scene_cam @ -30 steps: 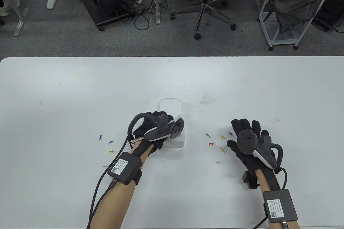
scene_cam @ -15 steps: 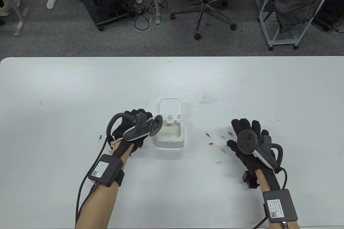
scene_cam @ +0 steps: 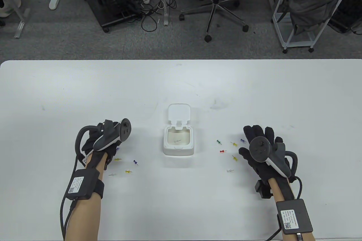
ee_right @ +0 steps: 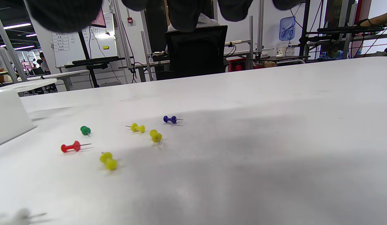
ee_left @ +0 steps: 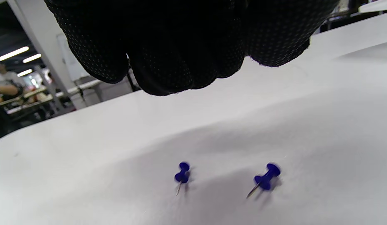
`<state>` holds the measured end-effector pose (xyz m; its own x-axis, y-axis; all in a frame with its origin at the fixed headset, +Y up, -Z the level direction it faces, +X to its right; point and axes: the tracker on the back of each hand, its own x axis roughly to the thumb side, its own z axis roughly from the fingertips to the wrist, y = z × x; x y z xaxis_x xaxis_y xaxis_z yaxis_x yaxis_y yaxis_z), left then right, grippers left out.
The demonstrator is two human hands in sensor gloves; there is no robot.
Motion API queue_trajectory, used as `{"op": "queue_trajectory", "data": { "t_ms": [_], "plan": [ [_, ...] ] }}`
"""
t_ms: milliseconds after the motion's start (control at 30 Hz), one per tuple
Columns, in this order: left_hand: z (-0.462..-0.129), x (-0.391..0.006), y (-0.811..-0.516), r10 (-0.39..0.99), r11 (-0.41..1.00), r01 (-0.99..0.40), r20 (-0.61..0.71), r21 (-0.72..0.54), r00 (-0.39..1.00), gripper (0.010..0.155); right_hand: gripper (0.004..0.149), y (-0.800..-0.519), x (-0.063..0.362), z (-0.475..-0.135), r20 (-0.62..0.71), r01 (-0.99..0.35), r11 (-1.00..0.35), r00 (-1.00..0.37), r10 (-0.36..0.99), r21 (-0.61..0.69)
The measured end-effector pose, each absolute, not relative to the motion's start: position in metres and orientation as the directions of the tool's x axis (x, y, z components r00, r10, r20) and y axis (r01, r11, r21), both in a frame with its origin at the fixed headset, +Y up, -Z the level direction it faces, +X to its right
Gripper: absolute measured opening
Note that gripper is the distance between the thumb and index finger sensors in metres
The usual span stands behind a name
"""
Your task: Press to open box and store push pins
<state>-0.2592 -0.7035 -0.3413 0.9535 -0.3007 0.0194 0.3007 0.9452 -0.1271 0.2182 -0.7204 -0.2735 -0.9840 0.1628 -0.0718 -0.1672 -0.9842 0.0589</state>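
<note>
The black-gloved right hand [scene_cam: 261,150] lies flat on the white surface [scene_cam: 181,82], grip relaxed and empty, beside scattered red, green, yellow and blue push pins [scene_cam: 223,151]; the black-gloved left hand [scene_cam: 99,142] hovers over two blue push pins [ee_left: 182,175], fingers [ee_left: 162,65] curled down, holding nothing visible; between the hands, farther back, the small white plastic box [scene_cam: 178,142] stands with its lid upright, one pin inside.
</note>
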Motion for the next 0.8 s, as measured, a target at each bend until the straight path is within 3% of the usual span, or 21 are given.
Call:
{"op": "queue_trajectory", "data": {
  "t_ms": [467, 800],
  "plan": [
    [-0.335, -0.294, -0.739, -0.335, 0.921, 0.312, -0.064, -0.233, 0.94, 0.05, 0.072, -0.72, 0.218, -0.273, -0.072, -0.169, -0.984, -0.984, 0.164, 0.059],
    [-0.334, -0.291, -0.746, -0.376, 0.914, 0.358, -0.065, -0.193, 0.924, 0.041, 0.072, -0.72, 0.218, -0.273, -0.074, -0.168, -0.984, -0.984, 0.163, 0.062]
  ]
}}
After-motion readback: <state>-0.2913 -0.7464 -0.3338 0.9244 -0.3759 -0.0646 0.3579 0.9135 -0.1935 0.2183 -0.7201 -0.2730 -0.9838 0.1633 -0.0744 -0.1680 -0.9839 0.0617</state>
